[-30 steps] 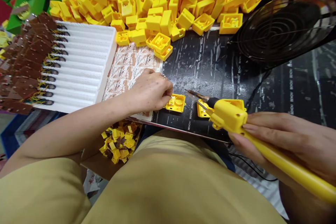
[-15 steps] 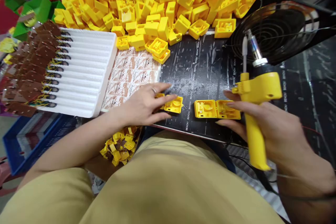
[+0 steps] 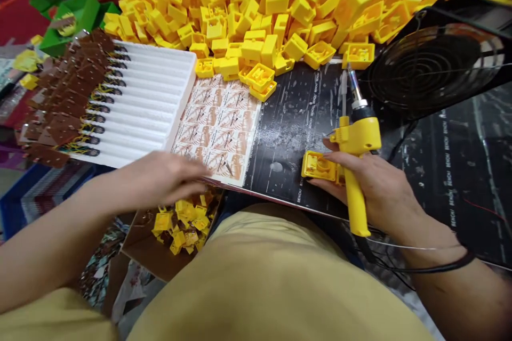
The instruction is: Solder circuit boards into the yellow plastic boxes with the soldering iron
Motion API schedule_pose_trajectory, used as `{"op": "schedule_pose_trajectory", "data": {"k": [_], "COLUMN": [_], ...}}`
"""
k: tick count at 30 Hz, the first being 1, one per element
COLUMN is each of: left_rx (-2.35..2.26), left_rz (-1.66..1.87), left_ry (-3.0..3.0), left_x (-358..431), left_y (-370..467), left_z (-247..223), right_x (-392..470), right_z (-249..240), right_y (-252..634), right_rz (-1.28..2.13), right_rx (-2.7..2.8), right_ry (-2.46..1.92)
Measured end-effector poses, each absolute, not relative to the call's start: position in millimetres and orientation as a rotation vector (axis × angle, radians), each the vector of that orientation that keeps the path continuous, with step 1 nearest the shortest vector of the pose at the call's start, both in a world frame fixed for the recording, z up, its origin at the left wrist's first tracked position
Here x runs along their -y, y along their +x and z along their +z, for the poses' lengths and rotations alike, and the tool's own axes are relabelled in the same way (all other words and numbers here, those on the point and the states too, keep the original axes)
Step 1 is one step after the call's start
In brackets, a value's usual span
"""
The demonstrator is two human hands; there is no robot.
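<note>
Holding the hands well apart, one at either end of the near edge of the black worktop [image 3: 288,133]. With the right hand [image 3: 370,186], gripping a yellow soldering gun [image 3: 362,136], handle clamped against the palm and tip pointing forward, away from the wrist. With the same hand, reaching thumb and forefinger past the handle to straddle a yellow case [image 3: 318,166], touching it just left of the handle. Showing its hollow side upward there, with a second yellow piece beside it mostly hidden under the fingers. Trailing a black cable [image 3: 432,270] from the handle's foot across the right wrist.

With the left hand [image 3: 168,178], hovering above a cardboard box [image 3: 146,256] of yellow parts [image 3: 182,226]. Bending the fingers loosely, too blurred to tell how far they stand from the thumb or whether anything is pinched between. Showing a label sheet [image 3: 218,133] just beyond the left fingers, a white foam tray [image 3: 148,101] ahead of that hand, a fan [image 3: 436,69] beyond the right hand, and heaped yellow casings [image 3: 256,5] farther ahead of both.
</note>
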State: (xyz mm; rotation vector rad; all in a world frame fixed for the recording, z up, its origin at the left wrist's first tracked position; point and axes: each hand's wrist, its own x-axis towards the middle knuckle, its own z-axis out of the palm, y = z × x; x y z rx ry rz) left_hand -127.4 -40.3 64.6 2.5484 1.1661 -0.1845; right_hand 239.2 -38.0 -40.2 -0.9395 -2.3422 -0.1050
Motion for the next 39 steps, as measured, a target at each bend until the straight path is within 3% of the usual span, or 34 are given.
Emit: {"op": "schedule_pose_trajectory", "data": {"k": [4,9,16,22,26,32,39], "left_rx": [-1.231,-1.149,-1.236,-0.964,-0.806,-0.867,-0.998], "left_rz": [0.0,-0.253,-0.449,-0.075,-0.009,-0.105,0.1], "left_ry": [2.819,2.952,2.729,2.637,2.762,2.828,2.817], "left_x": [-59,-137,-97,-36,-16,-18,-10], "left_y": [-68,-28,-13,-8,-20,-41,-26], "left_z": [31,8,32,25,16,9,-5], "right_x": [37,37,37,40,40,40,41], "right_z": [-40,-48,-51,-49,-49,-52,-49], "right_y": [227,225,229,232,233,232,233], "right_rz": [-0.178,-0.091,0.0,0.039,0.092,0.119,0.092], "right_rx": [2.328,2.338,2.254,2.221,2.243,2.25,2.277], "right_ry": [-0.996,-1.004,-1.063,-1.09,-1.073,-1.055,-1.024]}}
